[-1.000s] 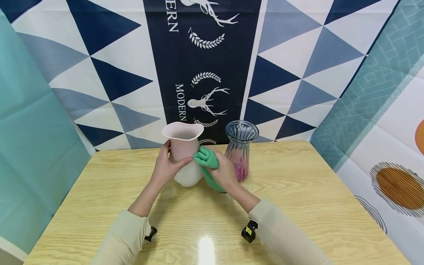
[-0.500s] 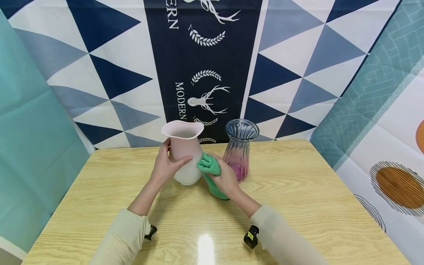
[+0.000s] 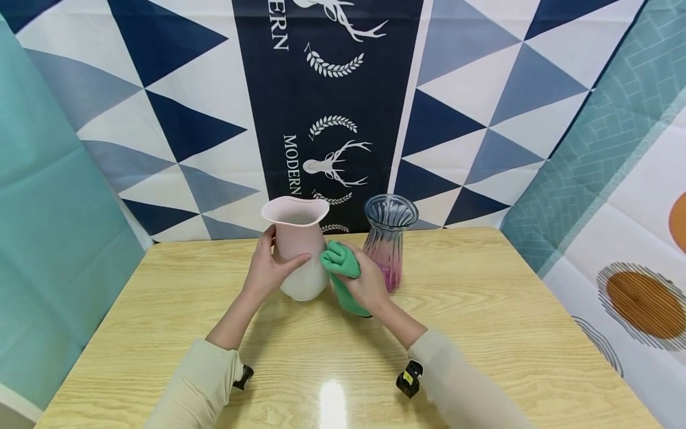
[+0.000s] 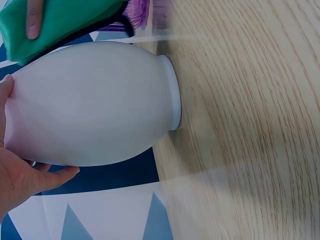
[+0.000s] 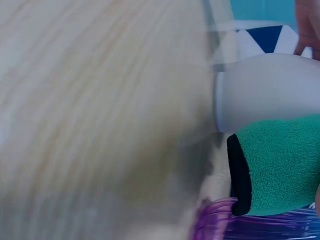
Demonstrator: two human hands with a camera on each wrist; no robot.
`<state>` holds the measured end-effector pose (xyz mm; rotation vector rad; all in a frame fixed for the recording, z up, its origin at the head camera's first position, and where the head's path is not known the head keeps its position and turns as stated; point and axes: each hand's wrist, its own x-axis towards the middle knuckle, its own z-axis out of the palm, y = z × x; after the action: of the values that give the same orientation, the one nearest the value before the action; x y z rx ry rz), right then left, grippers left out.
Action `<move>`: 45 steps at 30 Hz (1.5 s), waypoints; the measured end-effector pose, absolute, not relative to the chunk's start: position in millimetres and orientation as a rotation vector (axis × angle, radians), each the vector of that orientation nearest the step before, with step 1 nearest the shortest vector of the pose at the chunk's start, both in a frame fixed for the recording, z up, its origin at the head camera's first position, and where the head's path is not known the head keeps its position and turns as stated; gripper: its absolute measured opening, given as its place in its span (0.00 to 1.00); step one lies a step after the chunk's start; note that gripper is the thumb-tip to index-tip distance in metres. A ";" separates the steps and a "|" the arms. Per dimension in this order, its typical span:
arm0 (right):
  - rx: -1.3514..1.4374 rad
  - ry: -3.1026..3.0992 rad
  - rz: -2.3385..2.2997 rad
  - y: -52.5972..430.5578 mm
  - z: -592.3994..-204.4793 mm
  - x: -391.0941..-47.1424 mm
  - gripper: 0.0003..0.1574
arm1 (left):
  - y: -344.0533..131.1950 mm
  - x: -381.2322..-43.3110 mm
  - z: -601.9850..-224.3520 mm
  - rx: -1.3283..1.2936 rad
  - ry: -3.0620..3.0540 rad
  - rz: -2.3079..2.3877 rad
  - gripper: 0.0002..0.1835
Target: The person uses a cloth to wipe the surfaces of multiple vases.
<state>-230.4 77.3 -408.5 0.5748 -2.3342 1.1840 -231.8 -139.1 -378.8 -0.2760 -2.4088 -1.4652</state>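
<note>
A pink-to-white vase point(image 3: 300, 262) with a wavy rim stands upright on the wooden table. My left hand point(image 3: 270, 265) grips its left side, thumb across the front and fingers behind, as the left wrist view also shows at the vase point(image 4: 95, 105). In my right hand point(image 3: 370, 280) is a bunched green cloth point(image 3: 341, 260), held against or close beside the vase's right side. The cloth point(image 5: 280, 170) has a black edge and fuzzy pile in the right wrist view. Some right-hand fingers are hidden behind the cloth.
A ribbed glass vase point(image 3: 391, 220), blue above and pink below, stands just right of the right hand, partly hidden by it. Behind the wooden table point(image 3: 471, 298) hangs a patterned cloth backdrop point(image 3: 332, 107).
The right hand and green cloth slid down and right along the vase's side, then back up slightly. The left hand and the vase have stayed put.
</note>
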 end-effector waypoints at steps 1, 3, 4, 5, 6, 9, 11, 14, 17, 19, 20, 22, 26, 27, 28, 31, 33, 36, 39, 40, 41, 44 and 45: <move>0.581 -2.319 1.188 76.7 -405.8 -231.1 0.36 | -139.3 -231.8 -379.0 -0.275 -2.409 -1.465 0.51; 0.591 -2.292 1.194 74.6 -400.4 -232.7 0.36 | -139.7 -231.7 -379.7 -0.272 -2.411 -1.464 0.51; 0.598 -2.282 1.202 73.4 -397.5 -233.4 0.36 | -139.8 -231.7 -380.1 -0.270 -2.411 -1.465 0.51; 0.596 -2.272 1.204 72.0 -395.0 -233.9 0.36 | -139.9 -231.7 -380.7 -0.269 -2.413 -1.466 0.51; 0.595 -2.262 1.207 70.6 -392.7 -234.4 0.37 | -139.9 -231.8 -381.2 -0.269 -2.416 -1.468 0.51; 0.603 -2.240 1.219 66.6 -386.4 -235.3 0.37 | -139.9 -232.0 -383.0 -0.269 -2.419 -1.481 0.51; 0.606 -2.233 1.217 64.5 -383.2 -235.4 0.37 | -140.0 -232.3 -384.0 -0.271 -2.419 -1.487 0.51; 0.621 -2.232 1.189 62.5 -381.4 -235.2 0.37 | -139.5 -232.3 -384.7 -0.273 -2.413 -1.490 0.51; 0.621 -2.240 1.154 62.3 -383.8 -234.9 0.37 | -138.5 -232.2 -384.8 -0.276 -2.416 -1.483 0.51; 0.618 -2.245 1.143 62.9 -387.3 -235.1 0.37 | -137.8 -232.2 -384.8 -0.278 -2.414 -1.484 0.51; 0.611 -2.250 1.139 63.3 -389.3 -235.1 0.37 | -137.5 -232.5 -385.0 -0.279 -2.411 -1.482 0.52; 0.596 -2.263 1.135 63.9 -393.4 -235.4 0.37 | -137.2 -232.7 -384.3 -0.283 -2.406 -1.480 0.51; 0.559 -2.283 1.135 65.1 -401.6 -235.8 0.37 | -136.8 -233.0 -382.1 -0.290 -2.393 -1.469 0.51; 0.551 -2.283 1.142 65.2 -403.2 -235.7 0.37 | -136.8 -232.9 -381.2 -0.291 -2.392 -1.467 0.51; 0.544 -2.283 1.150 65.3 -404.8 -235.6 0.37 | -136.7 -233.1 -380.8 -0.291 -2.390 -1.466 0.51; 0.524 -2.280 1.194 65.2 -408.7 -234.4 0.37 | -136.5 -233.6 -379.6 -0.294 -2.390 -1.463 0.51; 0.510 -2.288 1.217 65.3 -411.9 -233.2 0.37 | -136.4 -233.7 -379.0 -0.296 -2.392 -1.464 0.51; 0.492 -2.308 1.229 66.2 -417.8 -231.7 0.37 | -136.3 -233.3 -378.4 -0.294 -2.397 -1.470 0.51; 0.482 -2.337 1.228 68.0 -424.5 -230.4 0.36 | -136.9 -232.7 -377.8 -0.287 -2.404 -1.476 0.51; 0.476 -2.350 1.223 68.8 -426.6 -230.0 0.36 | -137.3 -232.5 -377.6 -0.287 -2.405 -1.478 0.51; 0.472 -2.362 1.223 69.5 -428.6 -229.5 0.36 | -137.6 -232.3 -377.4 -0.287 -2.407 -1.478 0.51; 0.469 -2.395 1.222 71.0 -433.7 -228.1 0.35 | -138.2 -231.9 -377.0 -0.291 -2.410 -1.469 0.51; 0.471 -2.400 1.222 71.3 -435.1 -227.9 0.35 | -138.1 -231.7 -376.9 -0.290 -2.409 -1.466 0.51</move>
<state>-227.9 71.3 -435.1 0.4714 -2.4001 1.2221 -231.7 -138.1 -376.9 -0.2904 -2.4090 -1.4660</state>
